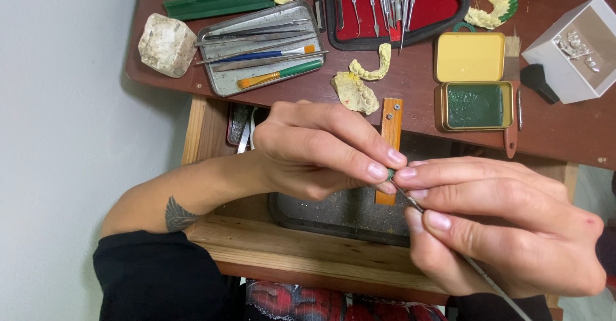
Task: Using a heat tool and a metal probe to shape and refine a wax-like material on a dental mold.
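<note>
My left hand (317,151) pinches a tiny green piece (391,174) between thumb and forefinger above an open drawer. My right hand (507,228) grips a thin metal carving tool (478,270) like a pen, and its tip touches the green piece. The fingertips of both hands meet there. Most of the green piece is hidden by my fingers.
A dark tray (340,215) lies in the wooden drawer (301,247) under my hands. On the brown desk (558,128) are a metal tray of brushes and tools (221,80), yellow dental casts (355,91), a red instrument case (436,3), an open yellow tin of green wax (475,103), a white box (577,48) and a plaster block (167,44).
</note>
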